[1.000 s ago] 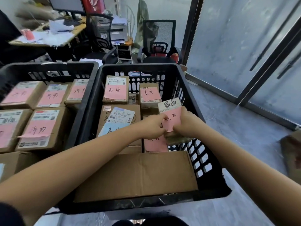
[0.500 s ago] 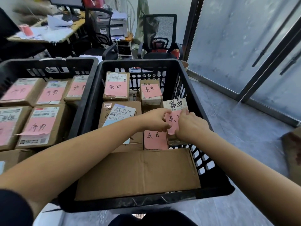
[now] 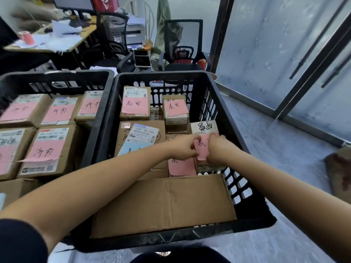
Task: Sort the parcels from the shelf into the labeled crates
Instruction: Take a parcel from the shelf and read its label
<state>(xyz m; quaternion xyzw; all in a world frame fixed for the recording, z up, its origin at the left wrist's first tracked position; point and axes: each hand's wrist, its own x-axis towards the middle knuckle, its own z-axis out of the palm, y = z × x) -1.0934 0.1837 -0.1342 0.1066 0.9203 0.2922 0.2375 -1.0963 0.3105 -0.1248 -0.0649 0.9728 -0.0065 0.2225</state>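
A small parcel (image 3: 204, 128) with a white label and a pink note sits low against the right wall of the black crate (image 3: 247, 205). My left hand (image 3: 185, 148) pinches the parcel's left edge. My right hand (image 3: 218, 149) grips its right side, fingers curled over the pink note (image 3: 201, 147). Several other cardboard parcels with pink notes lie in the same crate, among them one at the back (image 3: 135, 103) and a large plain box (image 3: 163, 202) at the front.
A second black crate (image 3: 57, 76) on the left holds several parcels with pink notes (image 3: 47, 150). Behind stand office chairs (image 3: 183, 46), a cluttered desk (image 3: 57, 38) and a printer. Glass doors (image 3: 284, 54) run along the right. A brown object (image 3: 340, 168) lies on the grey floor.
Both hands have lowered the small parcel deeper into the crate beside its right wall. The view has shifted slightly downward.
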